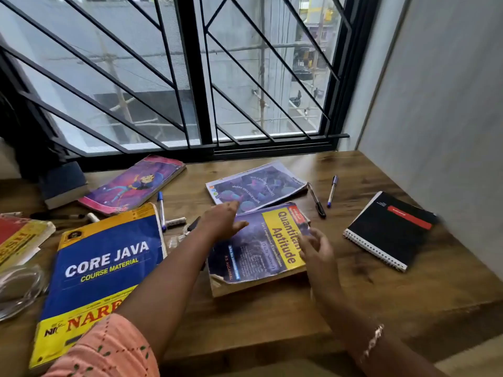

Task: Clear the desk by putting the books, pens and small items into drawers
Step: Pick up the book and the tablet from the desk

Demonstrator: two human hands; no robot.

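quantitative aptitude book lies mid-desk and both hands are over it, gripping nothing: left hand flat with fingers straight at its far left corner, right hand blurred, fingers loosely spread at its right edge. core java book sits to the left, while a black pen, a blue pen and a black spiral notebook lie to the right.

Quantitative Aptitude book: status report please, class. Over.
Left hand open, right hand open, both over the Quantitative Aptitude book. Book flat on desk, not gripped. Black pen close by its far right corner.
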